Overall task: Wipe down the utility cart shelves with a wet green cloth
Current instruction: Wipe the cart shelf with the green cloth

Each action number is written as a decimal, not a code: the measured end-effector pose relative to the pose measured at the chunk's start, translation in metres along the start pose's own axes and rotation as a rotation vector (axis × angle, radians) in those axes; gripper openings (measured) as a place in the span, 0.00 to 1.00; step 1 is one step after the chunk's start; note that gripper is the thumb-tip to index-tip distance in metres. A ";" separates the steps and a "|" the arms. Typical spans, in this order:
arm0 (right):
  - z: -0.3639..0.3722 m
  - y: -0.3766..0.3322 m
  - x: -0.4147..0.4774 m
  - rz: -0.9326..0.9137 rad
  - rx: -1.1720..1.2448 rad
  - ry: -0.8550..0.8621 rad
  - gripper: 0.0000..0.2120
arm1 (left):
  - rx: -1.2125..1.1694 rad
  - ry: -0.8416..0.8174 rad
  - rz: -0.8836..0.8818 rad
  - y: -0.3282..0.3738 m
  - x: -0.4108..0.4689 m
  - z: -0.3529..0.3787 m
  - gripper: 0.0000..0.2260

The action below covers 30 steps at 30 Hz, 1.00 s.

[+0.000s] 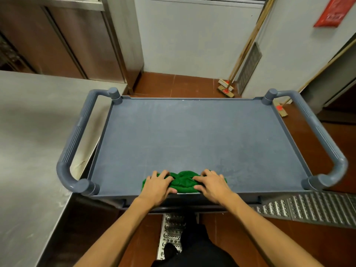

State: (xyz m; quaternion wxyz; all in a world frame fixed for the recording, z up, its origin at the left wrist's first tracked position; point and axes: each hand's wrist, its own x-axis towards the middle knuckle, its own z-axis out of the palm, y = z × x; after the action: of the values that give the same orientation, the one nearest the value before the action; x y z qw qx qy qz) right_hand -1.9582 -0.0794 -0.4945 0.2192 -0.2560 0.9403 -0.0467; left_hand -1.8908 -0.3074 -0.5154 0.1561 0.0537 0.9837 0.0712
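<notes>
Bunched green cloth [183, 182] at near edge of cart's top shelf [192, 135], long axis left-right, pressed under left hand [157, 185] and right hand [211, 184], fingers spread; open shelf straight ahead.

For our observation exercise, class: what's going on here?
A person stands at a grey-blue utility cart. The left hand and right hand both press a bunched green cloth onto the top shelf, at its near edge. A steel counter sits to the left, and brooms lean against the far wall.
</notes>
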 end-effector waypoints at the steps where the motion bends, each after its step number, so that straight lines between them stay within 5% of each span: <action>1: -0.002 -0.001 0.000 -0.001 -0.009 -0.020 0.21 | 0.004 -0.009 -0.003 0.002 -0.001 -0.001 0.27; 18: -0.021 0.022 0.011 -0.054 0.234 -0.222 0.30 | -0.228 -0.219 0.011 -0.011 0.017 -0.028 0.22; 24: -0.051 0.057 0.025 -0.092 0.353 -0.143 0.28 | -0.235 -0.181 0.012 -0.002 0.064 -0.057 0.15; 30: -0.096 0.126 0.043 -0.016 0.383 -0.066 0.38 | -0.262 -0.104 0.080 0.032 0.132 -0.085 0.18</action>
State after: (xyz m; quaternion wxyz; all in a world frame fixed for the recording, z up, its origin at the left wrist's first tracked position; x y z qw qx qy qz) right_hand -2.0913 0.0056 -0.4495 0.2945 -0.2184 0.9044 -0.2181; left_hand -2.0401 -0.2695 -0.4701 0.2095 0.0757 0.9536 0.2025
